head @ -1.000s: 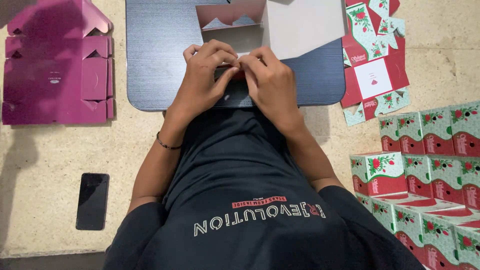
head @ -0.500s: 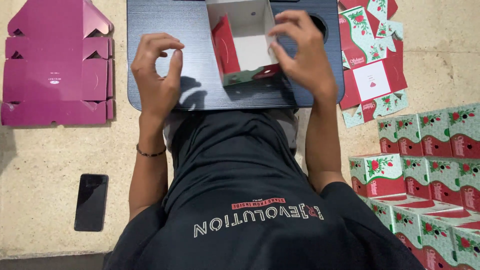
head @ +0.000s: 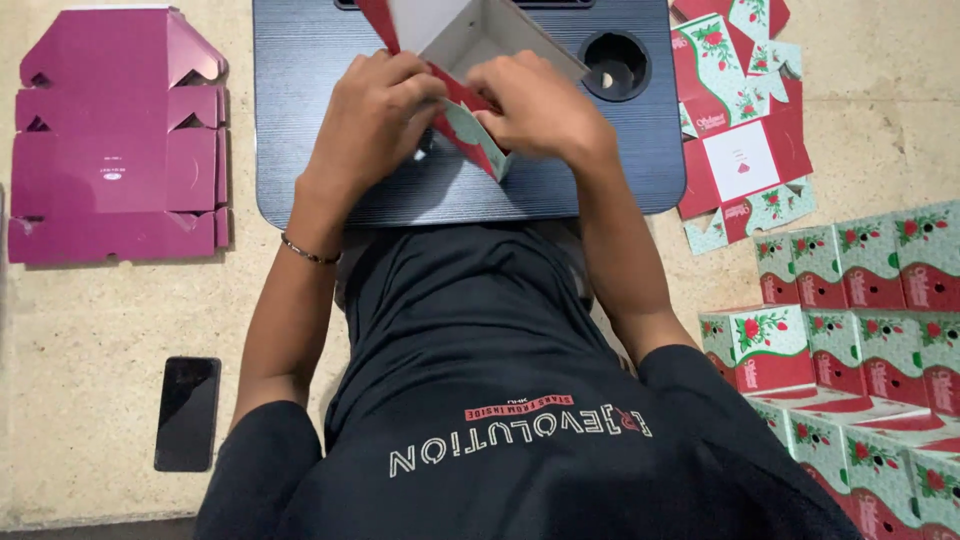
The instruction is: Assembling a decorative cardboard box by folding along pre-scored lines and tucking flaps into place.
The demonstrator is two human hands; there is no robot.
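Head view, looking straight down: a half-folded cardboard box (head: 470, 60), red and green with a rose print outside and plain grey-white inside, is held tilted over a dark lap desk (head: 320, 130) set on a speckled floor (head: 90, 320). The left hand (head: 370, 120) is closed on the box's near red flap (head: 465, 130), fingers curled over its edge. The right hand (head: 540, 110) is pressed against the same flap from the other side, fingers bent and gripping. A round cup hole (head: 615, 65) is seen in the desk, just right of the box.

The step in hand is judged to be the folding of a side flap inward. The next move probably calls for firm pressure along the crease while the walls are kept square.

A flat magenta box blank (head: 115, 135) is laid out at left, a dark phone (head: 187, 412) below it. Flat printed blanks (head: 745, 150) and stacked finished boxes (head: 860, 330) are seen at right.
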